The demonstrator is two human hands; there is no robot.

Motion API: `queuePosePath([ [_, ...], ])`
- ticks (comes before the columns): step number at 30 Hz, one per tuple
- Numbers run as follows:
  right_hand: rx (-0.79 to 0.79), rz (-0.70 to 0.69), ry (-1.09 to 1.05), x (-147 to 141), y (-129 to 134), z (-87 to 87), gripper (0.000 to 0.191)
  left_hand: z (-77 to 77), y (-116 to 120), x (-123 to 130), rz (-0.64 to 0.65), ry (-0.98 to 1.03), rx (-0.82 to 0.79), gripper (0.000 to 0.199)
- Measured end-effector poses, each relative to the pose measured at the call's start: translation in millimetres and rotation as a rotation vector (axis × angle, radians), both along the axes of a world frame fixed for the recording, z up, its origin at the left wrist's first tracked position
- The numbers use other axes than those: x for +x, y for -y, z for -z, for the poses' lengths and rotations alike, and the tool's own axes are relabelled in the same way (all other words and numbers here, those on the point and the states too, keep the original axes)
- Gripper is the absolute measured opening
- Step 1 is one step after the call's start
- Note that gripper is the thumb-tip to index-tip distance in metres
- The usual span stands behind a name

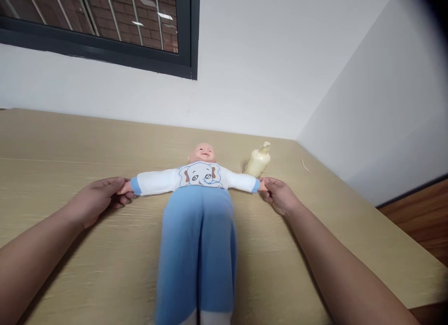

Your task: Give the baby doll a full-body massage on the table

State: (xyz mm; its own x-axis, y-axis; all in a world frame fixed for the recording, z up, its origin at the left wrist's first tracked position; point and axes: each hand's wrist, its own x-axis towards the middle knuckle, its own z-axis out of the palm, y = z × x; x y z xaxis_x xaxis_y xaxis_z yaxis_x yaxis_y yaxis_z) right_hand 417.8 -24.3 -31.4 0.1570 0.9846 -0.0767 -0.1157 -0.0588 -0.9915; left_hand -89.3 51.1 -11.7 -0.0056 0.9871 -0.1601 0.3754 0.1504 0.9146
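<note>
Two hands: my left hand (103, 197) and my right hand (281, 197) each grasp one small hand of the doll (200, 194), so its arms are spread to both sides.
Doll: it lies face up on the table (350, 241), between my hands, with the head towards the wall (252, 82).
Pulling risk: if I pull too strongly or unevenly, I think the doll could slide or turn, or its hand could slip from my fingers.
Bottle risk: the pump bottle (258, 162) stands just behind the sleeve (242, 181) near my right hand; in my judgement, a swing of this arm could knock it over.
Bottle content: it looks cream-coloured, but I cannot tell if this is the liquid or the bottle itself, nor how full it is.
White strip (304, 164): it lies beyond the bottle to the right, apart from the doll.
</note>
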Motion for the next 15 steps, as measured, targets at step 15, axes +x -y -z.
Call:
queuePosePath([
  [15,-0.024,-0.06,-0.048,3.2,3.4,-2.3,0.036,3.8,-5.8,-10.4,0.118,0.194,-0.075,0.039],
])
